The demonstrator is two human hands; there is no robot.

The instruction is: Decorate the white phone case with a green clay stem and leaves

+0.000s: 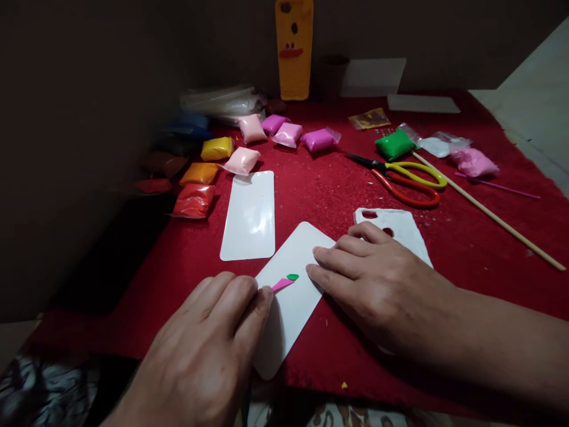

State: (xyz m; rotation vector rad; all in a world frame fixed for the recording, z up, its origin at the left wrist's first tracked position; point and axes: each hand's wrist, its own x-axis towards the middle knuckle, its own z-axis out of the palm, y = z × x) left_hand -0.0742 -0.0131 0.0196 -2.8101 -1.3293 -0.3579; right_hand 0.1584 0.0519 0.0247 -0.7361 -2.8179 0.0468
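Observation:
My left hand (pixel 208 338) pinches a small pink pointed tool (pixel 283 284), whose tip meets a flat green piece (pixel 292 277) on a tilted white card (pixel 288 326). The rest of the tool is hidden in my fingers. My right hand (pixel 377 284) rests its fingertips on the card's right edge, fingers apart, holding nothing. Beneath and behind that hand lies a white phone case (pixel 406 228) with cut-out holes, partly covered. A second white card (pixel 249 216) lies flat beyond the left hand.
Several clay packets, including red (pixel 194 200), orange (pixel 199 174) and green (pixel 395 144), lie on the red cloth (pixel 311 190). Scissors (pixel 400 178) and a wooden stick (pixel 489 210) are at the right. A yellow phone case (pixel 294 71) stands at the back.

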